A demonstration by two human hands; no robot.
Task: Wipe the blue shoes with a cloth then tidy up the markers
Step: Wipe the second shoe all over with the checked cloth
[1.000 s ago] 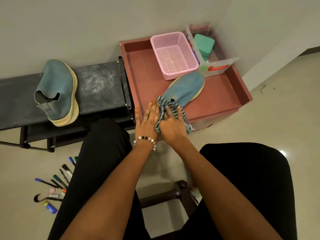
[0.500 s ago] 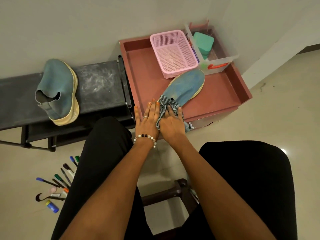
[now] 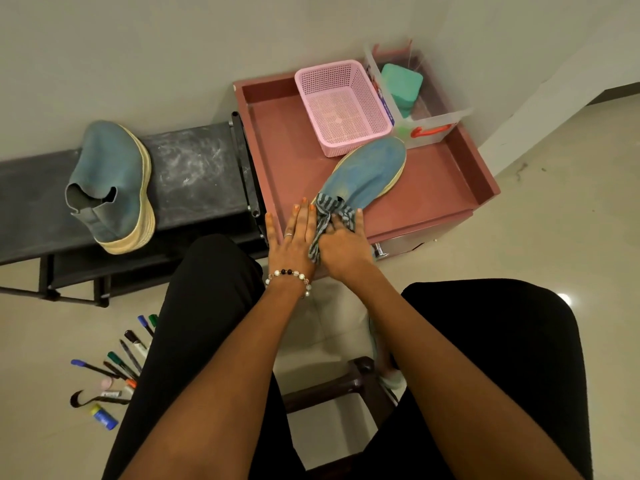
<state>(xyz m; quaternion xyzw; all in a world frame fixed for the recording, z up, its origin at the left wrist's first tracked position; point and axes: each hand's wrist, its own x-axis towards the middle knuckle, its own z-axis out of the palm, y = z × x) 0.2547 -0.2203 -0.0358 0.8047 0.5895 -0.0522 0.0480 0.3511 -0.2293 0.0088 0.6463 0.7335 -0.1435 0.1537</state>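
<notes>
One blue shoe (image 3: pixel 369 173) lies on the red tray table (image 3: pixel 429 188), its toe pointing to the far right. A striped grey cloth (image 3: pixel 329 216) covers its heel end. My right hand (image 3: pixel 343 245) presses the bunched cloth against the heel, fingers partly curled round the cloth. Flat beside it, with straight fingers, my left hand (image 3: pixel 292 237) rests on the tray's near edge against the shoe's heel. The second blue shoe (image 3: pixel 110 185) stands on the black bench (image 3: pixel 194 171) at the left. Several markers (image 3: pixel 121 362) lie scattered on the floor at the lower left.
A pink mesh basket (image 3: pixel 341 105) and a clear box (image 3: pixel 433 123) holding a green block (image 3: pixel 401 86) sit at the back of the tray. My black-clad knees fill the foreground, with a dark stool (image 3: pixel 349 382) between them. A wall stands behind.
My right hand with the cloth has drawn slightly back toward the shoe's heel. The left hand has stayed flat in place.
</notes>
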